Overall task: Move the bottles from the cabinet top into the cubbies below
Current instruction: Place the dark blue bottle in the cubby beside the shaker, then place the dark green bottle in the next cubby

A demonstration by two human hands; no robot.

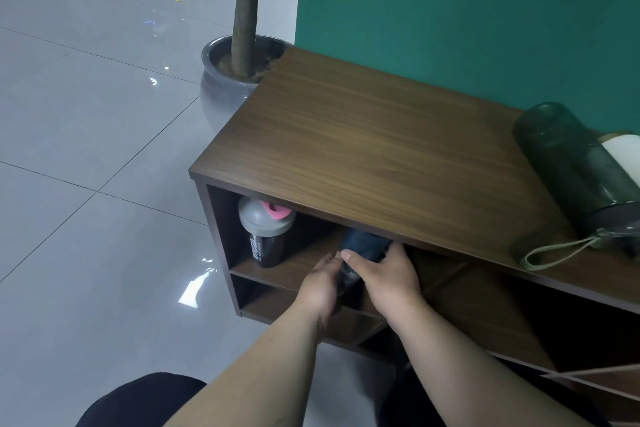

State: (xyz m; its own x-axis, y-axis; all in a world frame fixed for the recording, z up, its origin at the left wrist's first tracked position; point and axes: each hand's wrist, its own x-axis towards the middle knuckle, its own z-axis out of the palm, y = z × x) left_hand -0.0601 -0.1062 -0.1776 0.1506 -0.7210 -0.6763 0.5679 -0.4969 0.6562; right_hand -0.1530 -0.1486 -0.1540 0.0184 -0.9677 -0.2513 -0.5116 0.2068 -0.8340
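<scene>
- Both hands, left hand (320,284) and right hand (384,276), close fingers around a dark blue bottle (360,246), tilted at the upper cubby (311,263) mouth.
- Best practice: stand it upright beside the shaker bottle (265,236), clear of it.

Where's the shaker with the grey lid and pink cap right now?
The shaker stands upright in the top left cubby, under the cabinet top, just left of the dark bottle both hands are holding.
</scene>
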